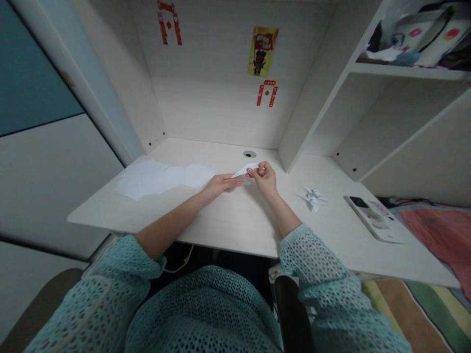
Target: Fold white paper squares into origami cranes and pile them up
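A small piece of folded white paper (242,171) with a narrow pointed end is held above the desk. My right hand (266,180) pinches its right end between thumb and fingers. Just below the pointed end, my left hand (223,184) lies with its fingers stretched out, close to the paper or touching it. Several white paper sheets (147,179) are spread on the desk left of my hands. To the right sits a little cluster of folded paper pieces (313,198) with sharp points.
The white desk (228,225) has a round cable hole (249,154) near its back panel. A flat white phone-like object (373,219) lies on the right. A vertical divider (312,108) rises behind my right hand, beside a shelf with bags (423,37). Red cloth (434,230) borders the right edge.
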Demonstrator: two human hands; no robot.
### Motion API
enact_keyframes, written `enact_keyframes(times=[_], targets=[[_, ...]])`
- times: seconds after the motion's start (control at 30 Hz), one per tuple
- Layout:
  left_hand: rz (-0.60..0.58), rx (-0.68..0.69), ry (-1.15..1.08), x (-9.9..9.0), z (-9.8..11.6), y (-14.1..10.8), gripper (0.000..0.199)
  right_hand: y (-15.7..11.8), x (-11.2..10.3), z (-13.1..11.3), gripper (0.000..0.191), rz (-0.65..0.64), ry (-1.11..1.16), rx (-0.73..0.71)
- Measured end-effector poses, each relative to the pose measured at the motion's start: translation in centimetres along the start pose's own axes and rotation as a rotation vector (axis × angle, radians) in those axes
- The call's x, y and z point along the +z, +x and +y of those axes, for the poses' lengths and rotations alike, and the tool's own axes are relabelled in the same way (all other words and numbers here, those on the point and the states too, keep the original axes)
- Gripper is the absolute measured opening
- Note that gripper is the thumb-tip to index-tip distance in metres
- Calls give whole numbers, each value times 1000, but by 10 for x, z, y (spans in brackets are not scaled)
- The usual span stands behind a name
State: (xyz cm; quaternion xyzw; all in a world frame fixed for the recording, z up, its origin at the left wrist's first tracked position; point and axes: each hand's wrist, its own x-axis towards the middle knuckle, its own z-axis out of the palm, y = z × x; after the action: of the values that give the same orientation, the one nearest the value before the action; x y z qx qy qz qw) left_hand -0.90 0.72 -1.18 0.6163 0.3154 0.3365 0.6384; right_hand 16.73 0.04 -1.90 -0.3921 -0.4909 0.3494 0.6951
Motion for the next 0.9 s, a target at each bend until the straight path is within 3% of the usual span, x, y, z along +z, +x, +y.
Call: enact_keyframes(times=[0.3, 0.6, 0.73, 0.9], targets=[[196, 52, 127, 2, -3, 3, 45, 0, 2, -2, 43, -51, 2, 1], [303, 193, 226, 9, 3, -3, 37, -8, 11, -5, 44, 15, 13, 6], [340, 180, 207, 10, 0, -2, 38, -13, 17, -5, 47, 99, 84, 104], [282, 209, 267, 9, -6, -2, 39, -19, 24, -2, 41, 4, 75, 280]])
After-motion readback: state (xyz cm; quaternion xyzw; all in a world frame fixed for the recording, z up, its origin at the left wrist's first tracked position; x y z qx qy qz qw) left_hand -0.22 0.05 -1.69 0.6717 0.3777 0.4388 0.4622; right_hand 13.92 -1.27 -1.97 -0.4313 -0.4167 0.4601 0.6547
